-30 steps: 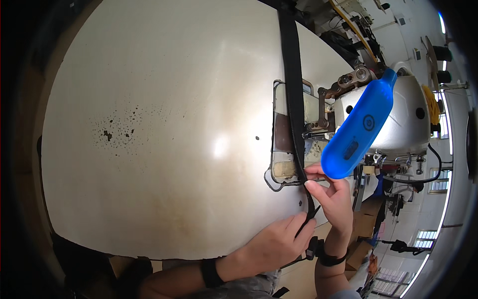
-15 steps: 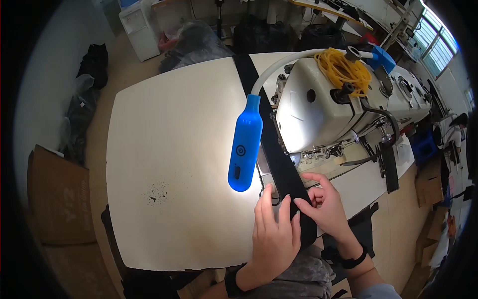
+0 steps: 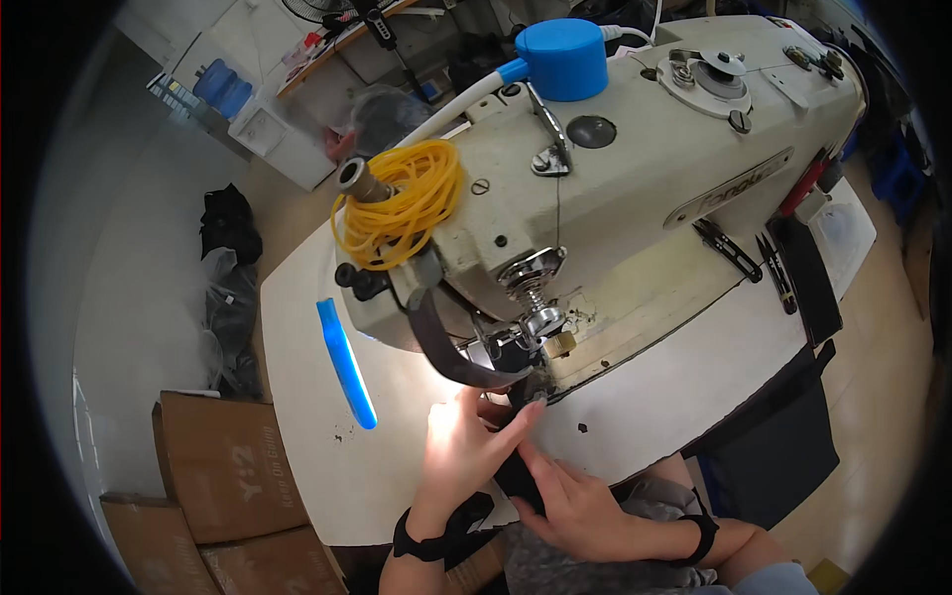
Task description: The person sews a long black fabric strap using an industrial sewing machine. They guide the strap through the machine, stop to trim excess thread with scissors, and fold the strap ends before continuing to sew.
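A black fabric strip (image 3: 514, 474) runs from the needle area of a cream sewing machine (image 3: 635, 149) down toward my lap. My left hand (image 3: 461, 451) is closed on the strip close to the presser foot, its thumb reaching across toward the right. Just nearer to me, my right hand (image 3: 580, 506) pinches the same strip between thumb and fingers. The far end of the strip and the needle tip are hidden by the machine head and my fingers. Bright lamp light falls on my left hand.
A blue lamp (image 3: 347, 367) hangs left of the machine head, near a bundle of yellow cord (image 3: 407, 203). Thread snips (image 3: 729, 251) and tweezers (image 3: 776, 273) lie on the right side. The white tabletop (image 3: 654, 407) surrounds the machine; cardboard boxes (image 3: 228, 461) stand at the left.
The view has swung right and closer to the machine. My hands and the black strip are now at the needle area; before, the strip lay stretched across the tabletop beside the machine.
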### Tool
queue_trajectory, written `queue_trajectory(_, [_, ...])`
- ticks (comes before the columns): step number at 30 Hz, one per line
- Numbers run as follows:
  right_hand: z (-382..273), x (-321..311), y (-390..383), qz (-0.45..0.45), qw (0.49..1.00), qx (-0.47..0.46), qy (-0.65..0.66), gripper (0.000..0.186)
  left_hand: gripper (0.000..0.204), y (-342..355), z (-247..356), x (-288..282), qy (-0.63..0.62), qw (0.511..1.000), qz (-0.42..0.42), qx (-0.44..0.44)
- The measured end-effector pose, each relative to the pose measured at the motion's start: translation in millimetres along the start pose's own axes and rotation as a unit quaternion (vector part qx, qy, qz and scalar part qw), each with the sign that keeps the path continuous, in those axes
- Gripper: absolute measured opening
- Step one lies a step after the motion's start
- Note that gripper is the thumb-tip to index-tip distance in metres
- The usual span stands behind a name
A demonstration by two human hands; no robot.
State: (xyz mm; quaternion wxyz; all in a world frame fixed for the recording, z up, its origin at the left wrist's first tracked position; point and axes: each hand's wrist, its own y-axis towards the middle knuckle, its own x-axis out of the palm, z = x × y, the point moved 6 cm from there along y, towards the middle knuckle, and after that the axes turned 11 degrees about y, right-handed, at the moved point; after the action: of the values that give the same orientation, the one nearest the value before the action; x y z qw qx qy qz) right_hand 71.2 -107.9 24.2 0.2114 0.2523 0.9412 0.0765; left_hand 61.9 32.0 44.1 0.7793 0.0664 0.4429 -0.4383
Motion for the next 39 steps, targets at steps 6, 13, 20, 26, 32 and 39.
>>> queue_trajectory(6, [0, -2, 3, -0.034, 0.999, -0.031, -0.010, 0.073, 0.021, -5, -5, 4, -0.059, 0.997, 0.030, -0.050])
queue_trajectory(13, [1, -14, -4, -0.043, 0.998, -0.034, 0.015, 0.073, 0.033, -4, 18, 10, 0.094, 0.988, 0.076, 0.094])
queue_trajectory(20, [8, -27, -29, -0.055, 0.998, 0.011, 0.025, 0.073, 0.042, -8, 36, 26, 0.229, 0.936, 0.095, 0.251])
queue_trajectory(26, [13, -27, -45, -0.056, 0.997, 0.013, 0.049, 0.071, 0.043, -10, 40, 33, 0.316, 0.905, 0.099, 0.268])
queue_trajectory(32, [16, -33, -46, -0.044, 0.996, 0.015, 0.071, 0.069, 0.042, -12, 43, 41, 0.376, 0.884, 0.101, 0.260])
queue_trajectory(39, [19, -34, -47, -0.032, 0.995, 0.004, 0.090, 0.067, 0.045, -14, 44, 49, 0.426, 0.859, 0.134, 0.252])
